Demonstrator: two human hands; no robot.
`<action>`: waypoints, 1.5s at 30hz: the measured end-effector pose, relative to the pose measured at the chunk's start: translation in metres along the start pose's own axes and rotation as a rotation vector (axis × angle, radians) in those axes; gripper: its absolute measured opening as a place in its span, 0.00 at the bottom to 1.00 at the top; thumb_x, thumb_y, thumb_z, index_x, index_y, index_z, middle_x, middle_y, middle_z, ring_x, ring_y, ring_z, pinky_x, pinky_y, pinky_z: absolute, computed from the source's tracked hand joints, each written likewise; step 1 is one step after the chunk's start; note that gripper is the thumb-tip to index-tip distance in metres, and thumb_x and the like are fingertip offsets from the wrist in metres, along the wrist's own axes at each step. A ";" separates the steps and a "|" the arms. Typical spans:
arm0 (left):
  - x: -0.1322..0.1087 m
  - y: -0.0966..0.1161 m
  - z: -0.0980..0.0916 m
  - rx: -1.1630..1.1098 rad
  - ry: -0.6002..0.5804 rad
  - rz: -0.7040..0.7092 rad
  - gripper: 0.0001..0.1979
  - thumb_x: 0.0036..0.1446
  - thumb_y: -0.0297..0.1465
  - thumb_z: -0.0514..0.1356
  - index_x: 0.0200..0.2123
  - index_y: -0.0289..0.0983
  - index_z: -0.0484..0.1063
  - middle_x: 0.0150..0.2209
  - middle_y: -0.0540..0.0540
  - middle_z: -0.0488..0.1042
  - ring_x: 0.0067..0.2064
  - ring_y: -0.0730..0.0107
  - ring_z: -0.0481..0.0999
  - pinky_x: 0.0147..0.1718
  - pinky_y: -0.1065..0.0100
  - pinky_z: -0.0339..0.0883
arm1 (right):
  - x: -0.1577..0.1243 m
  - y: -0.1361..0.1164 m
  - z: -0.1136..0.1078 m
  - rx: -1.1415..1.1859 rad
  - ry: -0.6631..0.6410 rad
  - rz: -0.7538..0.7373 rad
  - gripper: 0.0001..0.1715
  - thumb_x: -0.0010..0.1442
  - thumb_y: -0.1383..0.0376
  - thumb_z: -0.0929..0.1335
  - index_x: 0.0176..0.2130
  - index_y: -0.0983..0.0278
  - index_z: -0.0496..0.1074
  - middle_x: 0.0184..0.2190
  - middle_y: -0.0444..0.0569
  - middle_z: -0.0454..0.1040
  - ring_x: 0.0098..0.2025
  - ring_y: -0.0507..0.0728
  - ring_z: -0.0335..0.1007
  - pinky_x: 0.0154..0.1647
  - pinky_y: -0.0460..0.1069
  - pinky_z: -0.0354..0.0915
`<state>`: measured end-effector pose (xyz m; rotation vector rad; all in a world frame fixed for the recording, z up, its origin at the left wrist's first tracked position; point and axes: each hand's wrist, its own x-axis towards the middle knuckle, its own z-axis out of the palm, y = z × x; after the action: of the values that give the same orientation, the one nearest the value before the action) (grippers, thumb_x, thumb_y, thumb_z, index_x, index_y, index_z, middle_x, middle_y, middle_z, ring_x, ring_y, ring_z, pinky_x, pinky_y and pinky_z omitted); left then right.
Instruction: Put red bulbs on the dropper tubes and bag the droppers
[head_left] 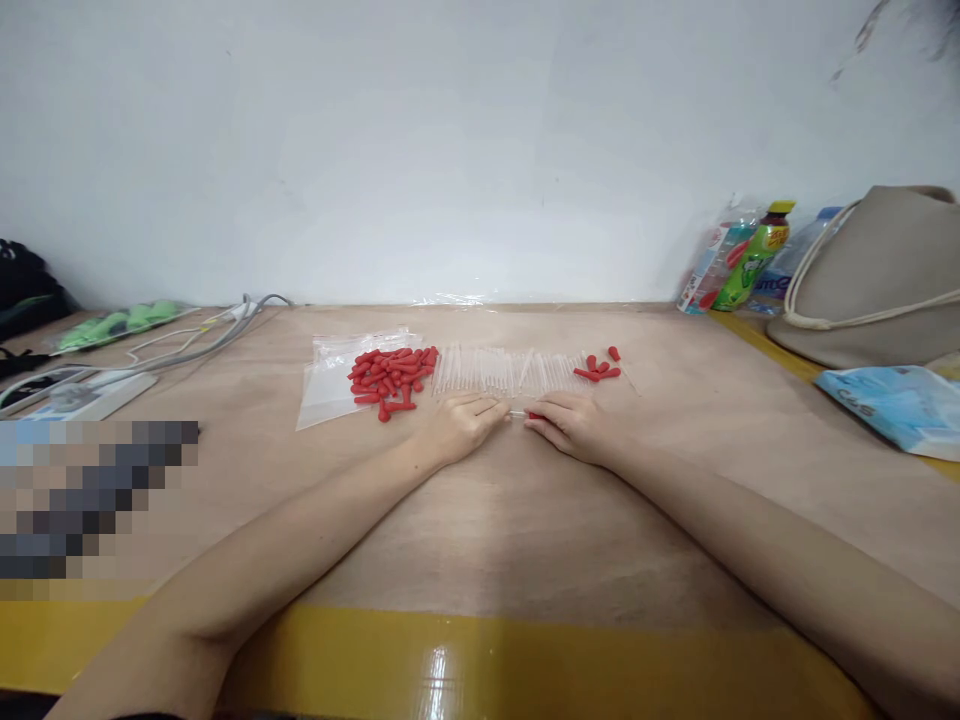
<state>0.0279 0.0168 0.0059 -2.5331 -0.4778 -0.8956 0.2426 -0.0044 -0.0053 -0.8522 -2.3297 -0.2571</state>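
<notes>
My left hand [469, 420] is closed around a thin clear glass dropper tube [517, 413], whose end shows between my two hands. Facing it, my right hand [566, 422] pinches a red rubber dropper bulb [533, 415], mostly hidden by the fingers. The tube end meets or nearly touches the bulb; which of these I cannot tell. Just beyond my hands lies a row of clear dropper tubes [487, 368]. A pile of red rubber bulbs [390, 372] sits left of the row, and several red-topped droppers [598, 371] lie at its right end.
Under the bulb pile is a clear plastic bag [324, 385]. Cables [202, 340] and a power strip [112, 395] lie at left. Bottles [750, 260], a beige bag [870, 280] and a blue packet [892, 408] stand or lie at right. Yellow tape [390, 655] lines the front edge.
</notes>
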 end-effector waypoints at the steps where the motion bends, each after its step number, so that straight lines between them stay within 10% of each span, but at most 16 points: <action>1: 0.000 0.000 0.000 -0.004 0.002 0.001 0.09 0.60 0.29 0.52 0.37 0.33 0.71 0.33 0.44 0.76 0.36 0.69 0.76 0.37 0.67 0.70 | 0.001 0.000 0.000 -0.005 -0.002 -0.006 0.14 0.61 0.62 0.59 0.36 0.66 0.71 0.29 0.52 0.73 0.31 0.55 0.68 0.32 0.49 0.65; 14: 0.003 0.001 0.002 -0.013 0.005 -0.013 0.10 0.59 0.30 0.52 0.37 0.33 0.71 0.33 0.44 0.77 0.35 0.70 0.77 0.36 0.68 0.71 | 0.005 -0.001 0.002 0.056 0.003 0.021 0.14 0.60 0.62 0.60 0.38 0.65 0.72 0.30 0.52 0.74 0.32 0.56 0.70 0.32 0.50 0.66; 30: 0.001 -0.001 -0.001 -0.135 0.045 -0.307 0.22 0.56 0.39 0.56 0.51 0.34 0.63 0.44 0.41 0.73 0.45 0.63 0.72 0.43 0.63 0.68 | 0.018 0.004 -0.008 0.941 0.294 0.677 0.20 0.45 0.55 0.71 0.34 0.62 0.65 0.30 0.47 0.74 0.33 0.53 0.71 0.34 0.49 0.67; 38: 0.002 0.000 -0.005 -0.179 -0.085 -0.423 0.25 0.56 0.37 0.54 0.55 0.36 0.56 0.47 0.40 0.68 0.48 0.59 0.68 0.45 0.59 0.63 | 0.019 0.094 -0.053 0.475 0.440 0.959 0.23 0.51 0.53 0.65 0.43 0.63 0.66 0.24 0.45 0.69 0.22 0.51 0.63 0.22 0.47 0.60; 45: 0.002 0.000 -0.002 -0.176 -0.150 -0.464 0.24 0.55 0.35 0.54 0.55 0.36 0.56 0.48 0.40 0.66 0.49 0.59 0.66 0.46 0.60 0.63 | -0.006 0.140 -0.066 -0.044 0.009 1.023 0.14 0.44 0.60 0.68 0.32 0.64 0.68 0.21 0.45 0.69 0.24 0.54 0.63 0.25 0.48 0.57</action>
<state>0.0277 0.0163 0.0085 -2.7097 -1.1127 -0.9395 0.3685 0.0755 0.0380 -1.8953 -1.6018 0.1322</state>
